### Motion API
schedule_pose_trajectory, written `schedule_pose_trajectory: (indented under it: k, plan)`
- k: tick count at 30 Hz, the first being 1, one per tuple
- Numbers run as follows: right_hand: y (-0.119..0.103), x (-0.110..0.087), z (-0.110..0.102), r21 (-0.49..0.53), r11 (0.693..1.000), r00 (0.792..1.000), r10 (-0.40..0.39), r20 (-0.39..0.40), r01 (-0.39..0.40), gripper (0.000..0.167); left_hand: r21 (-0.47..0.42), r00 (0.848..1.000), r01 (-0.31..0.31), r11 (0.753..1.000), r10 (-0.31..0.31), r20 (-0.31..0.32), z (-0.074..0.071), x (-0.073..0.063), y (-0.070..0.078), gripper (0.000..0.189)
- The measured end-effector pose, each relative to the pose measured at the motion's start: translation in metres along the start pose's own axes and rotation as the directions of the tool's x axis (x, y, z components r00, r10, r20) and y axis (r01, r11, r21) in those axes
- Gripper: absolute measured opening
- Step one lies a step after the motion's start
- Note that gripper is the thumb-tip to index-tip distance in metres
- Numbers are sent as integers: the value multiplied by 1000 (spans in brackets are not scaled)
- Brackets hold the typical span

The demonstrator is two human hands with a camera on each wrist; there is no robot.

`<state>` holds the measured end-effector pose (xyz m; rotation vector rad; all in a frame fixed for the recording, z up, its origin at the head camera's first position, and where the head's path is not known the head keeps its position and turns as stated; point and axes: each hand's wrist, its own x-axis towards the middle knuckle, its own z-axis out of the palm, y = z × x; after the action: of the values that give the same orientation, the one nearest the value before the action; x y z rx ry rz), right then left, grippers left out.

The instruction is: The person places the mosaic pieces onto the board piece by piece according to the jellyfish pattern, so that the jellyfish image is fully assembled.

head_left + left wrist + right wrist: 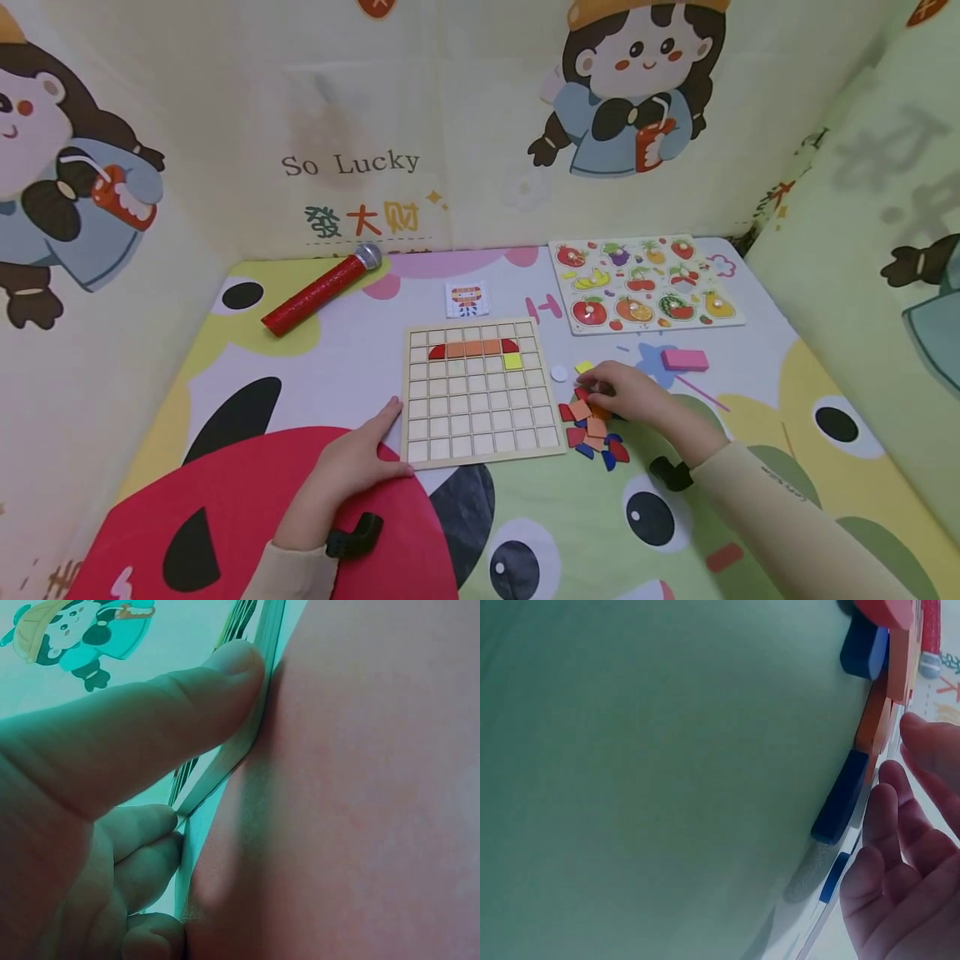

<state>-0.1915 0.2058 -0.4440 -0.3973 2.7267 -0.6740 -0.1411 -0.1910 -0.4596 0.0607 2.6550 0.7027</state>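
Note:
My left hand (358, 454) lies at the near left corner of a wooden grid board (472, 404), with thumb and fingers spread along its edges. In the left wrist view the thumb (210, 682) presses on the board's rim. Along an upper row sit three orange squares (473, 348) between two red rounded pieces (437, 352); a yellow square (512, 361) lies below the right one. Right of the board, my right hand (626, 392) reaches over a pile of orange, red and blue pieces (596, 427). Its fingers are loosely bent near the pieces, and nothing shows between them.
Behind the board lies a small pattern card (467, 298). A red microphone (322, 290) is at the back left, a fruit puzzle board (645, 285) at the back right. A pink block (685, 360), a white disc (558, 374) and a yellow piece (584, 367) lie to the right.

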Motion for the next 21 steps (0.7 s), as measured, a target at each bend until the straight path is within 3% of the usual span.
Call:
schedule_pose_trajectory:
  k: [11, 21]
  plan:
    - [-2, 3, 0, -71, 996, 999, -46, 20, 48, 32, -5, 1000, -2, 1000, 2, -7, -4, 1, 5, 113]
    - [-5, 2, 6, -101, 993, 998, -63, 20, 65, 31, -19, 999, -17, 1000, 16, -31, 2, -4, 0, 113]
